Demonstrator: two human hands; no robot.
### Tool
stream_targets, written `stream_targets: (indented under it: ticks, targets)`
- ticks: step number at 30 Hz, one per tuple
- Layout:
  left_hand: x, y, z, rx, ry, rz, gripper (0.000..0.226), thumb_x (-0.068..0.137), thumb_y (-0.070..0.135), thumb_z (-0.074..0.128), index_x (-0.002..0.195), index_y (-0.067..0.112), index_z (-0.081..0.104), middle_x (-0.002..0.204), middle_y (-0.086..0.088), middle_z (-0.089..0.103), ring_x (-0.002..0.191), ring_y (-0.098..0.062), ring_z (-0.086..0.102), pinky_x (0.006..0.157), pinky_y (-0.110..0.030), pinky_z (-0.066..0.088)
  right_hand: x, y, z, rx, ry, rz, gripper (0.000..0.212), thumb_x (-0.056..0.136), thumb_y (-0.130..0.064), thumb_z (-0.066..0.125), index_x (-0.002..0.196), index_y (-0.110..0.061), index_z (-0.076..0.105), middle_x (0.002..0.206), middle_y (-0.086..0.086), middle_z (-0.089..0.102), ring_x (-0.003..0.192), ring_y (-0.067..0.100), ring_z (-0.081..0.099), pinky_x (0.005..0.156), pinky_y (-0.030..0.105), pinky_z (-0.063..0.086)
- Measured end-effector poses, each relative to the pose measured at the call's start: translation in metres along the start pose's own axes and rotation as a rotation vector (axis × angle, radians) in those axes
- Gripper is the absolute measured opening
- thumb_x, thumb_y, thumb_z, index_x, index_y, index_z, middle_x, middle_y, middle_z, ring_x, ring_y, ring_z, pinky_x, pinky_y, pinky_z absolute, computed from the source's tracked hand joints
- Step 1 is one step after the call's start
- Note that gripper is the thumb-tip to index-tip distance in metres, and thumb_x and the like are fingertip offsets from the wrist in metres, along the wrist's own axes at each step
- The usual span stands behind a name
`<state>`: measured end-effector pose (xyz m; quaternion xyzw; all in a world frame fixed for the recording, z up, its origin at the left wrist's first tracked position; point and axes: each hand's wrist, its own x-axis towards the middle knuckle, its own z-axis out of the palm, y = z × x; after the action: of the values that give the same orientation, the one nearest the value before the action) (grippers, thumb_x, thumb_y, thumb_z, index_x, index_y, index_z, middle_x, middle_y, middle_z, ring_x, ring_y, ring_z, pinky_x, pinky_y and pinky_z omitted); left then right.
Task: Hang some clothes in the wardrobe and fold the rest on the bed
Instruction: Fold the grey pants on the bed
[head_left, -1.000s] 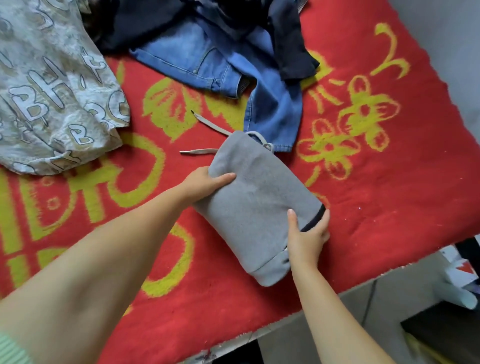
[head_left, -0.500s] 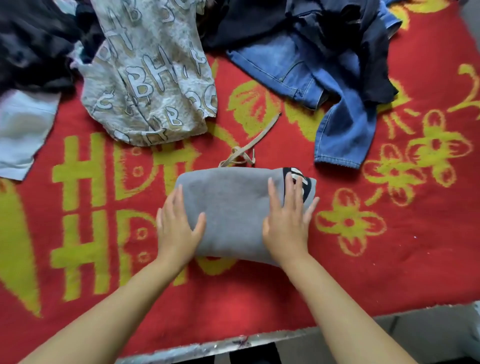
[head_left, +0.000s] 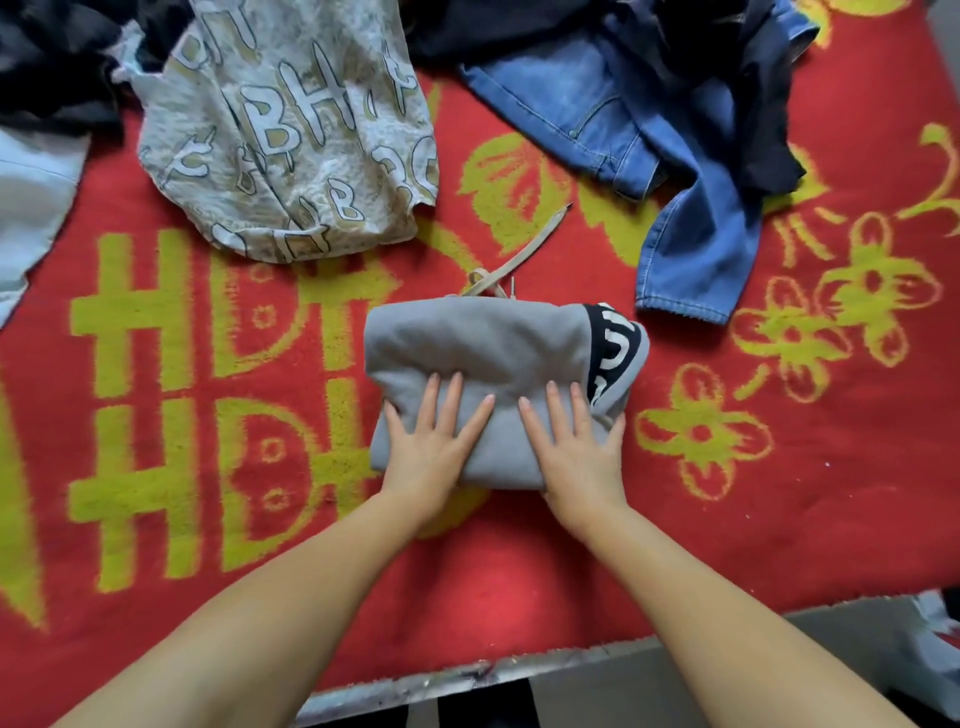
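Observation:
A grey garment (head_left: 483, 343) lies folded into a small rectangle on the red and yellow bed cover (head_left: 779, 519). A black band with white letters shows at its right end, and a beige drawstring (head_left: 519, 254) trails out behind it. My left hand (head_left: 431, 447) presses flat on the garment's near left part, fingers straight and spread. My right hand (head_left: 571, 447) presses flat on its near right part beside the black band. Neither hand grips anything.
Behind lie unfolded clothes: a grey top printed with letters (head_left: 291, 140), blue jeans (head_left: 649, 145), dark garments (head_left: 727, 57) on the jeans, and a pale blue item (head_left: 31, 192) at far left. The bed's near edge (head_left: 467, 680) runs below my forearms.
The grey garment was turned to lie crosswise in front of me. Both hands moved from its ends toward its middle and now press down side by side.

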<state>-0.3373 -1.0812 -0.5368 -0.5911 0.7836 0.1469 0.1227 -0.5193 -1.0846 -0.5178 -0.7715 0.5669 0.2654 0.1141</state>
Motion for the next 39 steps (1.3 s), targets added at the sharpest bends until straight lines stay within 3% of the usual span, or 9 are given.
stream_targets:
  ticks: [3, 5, 10, 18, 21, 24, 31, 34, 39]
  targets:
    - [0.007, -0.005, 0.002, 0.015, -0.085, 0.021, 0.06, 0.098, 0.026, 0.039, 0.152, 0.033, 0.013, 0.161, -0.012, 0.004, 0.147, -0.036, 0.007, 0.103, -0.064, 0.027, 0.003, 0.003, -0.009, 0.029, -0.005, -0.037, 0.072, 0.096, -0.02, 0.045, 0.153, -0.027, 0.002, 0.161, 0.01, -0.002, 0.148, 0.033, -0.004, 0.107, 0.064, 0.018]
    - [0.013, -0.009, -0.009, 0.009, -0.122, 0.027, 0.051, 0.101, 0.023, 0.032, 0.15, 0.031, 0.018, 0.161, -0.007, 0.006, 0.147, -0.032, 0.009, 0.104, -0.055, 0.031, 0.007, 0.006, -0.022, 0.072, -0.03, -0.043, 0.064, 0.096, -0.016, 0.044, 0.151, -0.027, 0.013, 0.16, 0.007, 0.01, 0.148, 0.03, 0.005, 0.108, 0.06, 0.023]
    - [0.005, -0.006, -0.06, -0.01, -0.023, -0.005, 0.04, 0.095, 0.016, 0.041, 0.134, 0.024, 0.036, 0.141, -0.003, 0.037, 0.129, -0.027, 0.036, 0.083, -0.043, 0.044, -0.004, 0.019, -0.062, 0.114, 0.036, -0.082, 0.051, 0.09, -0.016, 0.053, 0.137, -0.026, 0.036, 0.136, -0.003, 0.045, 0.133, 0.025, 0.033, 0.102, 0.048, 0.036]
    - [-0.084, -0.024, -0.121, -0.09, 0.083, -0.264, 0.049, 0.09, 0.012, 0.045, 0.136, 0.026, 0.034, 0.138, 0.001, 0.039, 0.127, -0.022, 0.038, 0.081, -0.039, 0.048, -0.038, -0.009, -0.149, -0.003, 0.201, -0.341, 0.046, 0.088, -0.024, 0.057, 0.131, -0.028, 0.041, 0.127, -0.005, 0.052, 0.122, 0.024, 0.042, 0.091, 0.041, 0.04]
    - [-0.143, -0.043, -0.13, -0.109, 0.121, -0.394, 0.049, 0.092, 0.017, 0.046, 0.139, 0.027, 0.035, 0.14, 0.0, 0.04, 0.128, -0.022, 0.039, 0.082, -0.039, 0.049, -0.058, -0.052, -0.172, -0.053, 0.267, -0.488, 0.047, 0.083, -0.049, 0.057, 0.124, -0.028, 0.046, 0.114, -0.006, 0.056, 0.114, 0.024, 0.047, 0.083, 0.04, 0.041]
    - [-0.214, -0.062, -0.127, -0.115, 0.143, -0.52, 0.05, 0.091, 0.015, 0.046, 0.139, 0.027, 0.036, 0.139, 0.0, 0.041, 0.128, -0.023, 0.039, 0.08, -0.039, 0.05, -0.083, -0.109, -0.18, -0.082, 0.328, -0.642, 0.053, 0.078, -0.058, 0.058, 0.12, -0.028, 0.048, 0.109, -0.005, 0.056, 0.11, 0.024, 0.049, 0.079, 0.038, 0.041]
    - [-0.401, -0.072, -0.081, -0.224, 0.17, -0.819, 0.059, 0.088, 0.008, 0.049, 0.141, 0.027, 0.033, 0.143, -0.002, 0.037, 0.133, -0.026, 0.034, 0.089, -0.048, 0.049, -0.181, -0.246, -0.163, -0.198, 0.364, -0.962, 0.049, 0.085, -0.045, 0.059, 0.128, -0.029, 0.042, 0.126, -0.006, 0.052, 0.119, 0.024, 0.043, 0.09, 0.041, 0.04]
    - [-0.505, -0.054, -0.046, -0.264, 0.193, -0.948, 0.058, 0.086, 0.004, 0.045, 0.139, 0.026, 0.035, 0.141, -0.003, 0.039, 0.13, -0.028, 0.037, 0.087, -0.047, 0.05, -0.26, -0.307, -0.14, -0.276, 0.33, -1.09, 0.056, 0.085, -0.045, 0.057, 0.135, -0.029, 0.039, 0.135, -0.004, 0.048, 0.126, 0.024, 0.04, 0.097, 0.045, 0.037]
    - [-0.667, 0.004, 0.022, -0.385, 0.186, -1.133, 0.059, 0.085, 0.0, 0.041, 0.137, 0.027, 0.037, 0.137, 0.0, 0.042, 0.125, -0.028, 0.044, 0.082, -0.043, 0.051, -0.396, -0.386, -0.083, -0.434, 0.217, -1.258, 0.068, 0.079, -0.028, 0.064, 0.141, -0.03, 0.035, 0.14, -0.005, 0.045, 0.13, 0.023, 0.038, 0.097, 0.044, 0.038]
